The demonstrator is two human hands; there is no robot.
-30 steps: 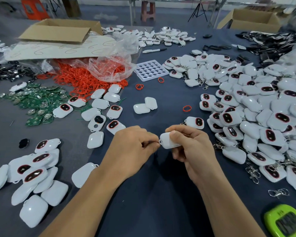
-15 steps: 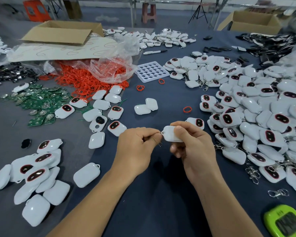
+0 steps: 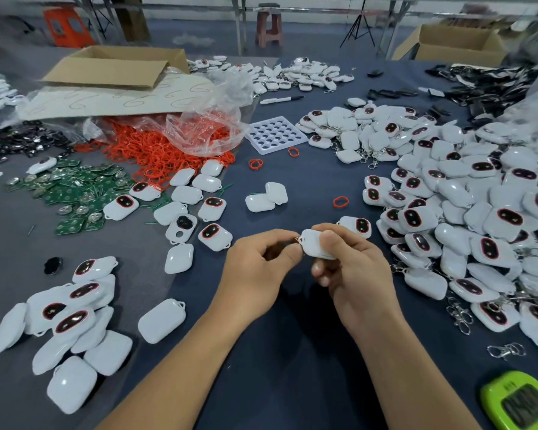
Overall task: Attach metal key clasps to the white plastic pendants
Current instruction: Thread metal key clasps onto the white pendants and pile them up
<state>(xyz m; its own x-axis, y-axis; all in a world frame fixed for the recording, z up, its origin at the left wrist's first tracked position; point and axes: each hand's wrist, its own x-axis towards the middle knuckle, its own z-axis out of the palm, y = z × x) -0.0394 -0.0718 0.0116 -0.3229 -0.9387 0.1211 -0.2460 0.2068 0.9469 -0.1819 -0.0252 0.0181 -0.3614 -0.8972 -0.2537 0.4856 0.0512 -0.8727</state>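
Assembly workshop: table (image 3: 277, 352) heaped with white pendants (image 3: 466, 212), green circuit boards (image 3: 72, 193), red rings (image 3: 156, 150), clasps (image 3: 458, 315), cardboard boxes (image 3: 115, 68).

From my seat the only writing I can make out is on the pale cardboard sheet (image 3: 115, 99) lying on the bench (image 3: 292, 383) at about ten o'clock: hand-drawn figures, each looking like a 6, repeated across its face. The green device (image 3: 522, 401) at five o'clock has a dark display, but I cannot read anything on it. Any print on the marker pen (image 3: 280, 99) at twelve o'clock and on the green circuit boards (image 3: 72, 187) at nine o'clock is too small to read.
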